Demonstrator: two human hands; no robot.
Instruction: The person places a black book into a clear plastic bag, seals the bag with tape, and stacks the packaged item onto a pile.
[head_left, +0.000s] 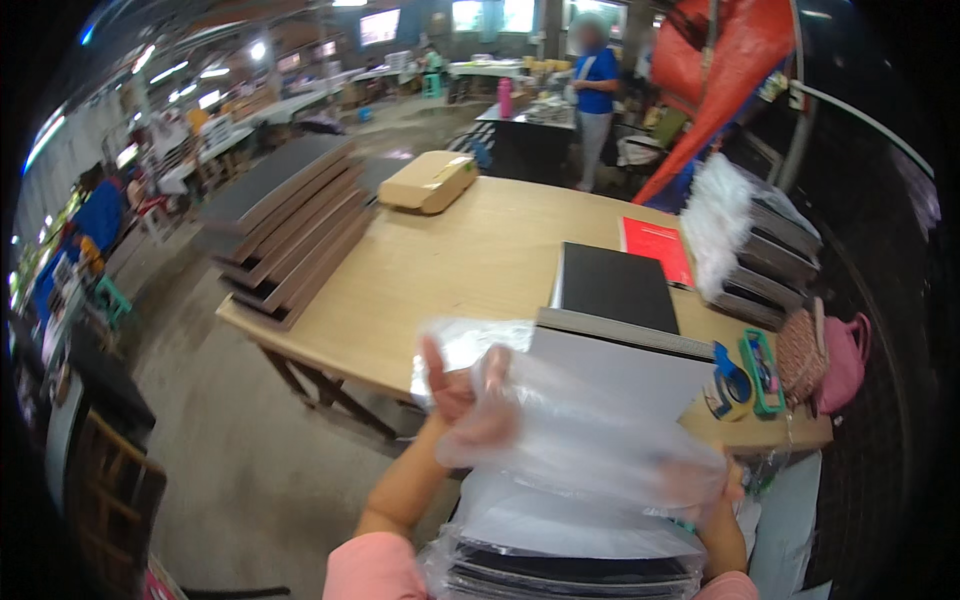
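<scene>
We've got a clear plastic sheet draped between our hands, over the wrapped black stack. Probably feather-light, floppy, slippery and easy to tear, so we'd pinch its edges. Our left grip is spread wide against it; the right grip is too blurred to tell. Pale wooden tabletop ahead, grey workshop floor around.

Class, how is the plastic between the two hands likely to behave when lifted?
The plastic is probably floppy, as it bends softly between the left hand and right hand. It seems light for its size: a hand shows through, suggesting thin film.
</scene>
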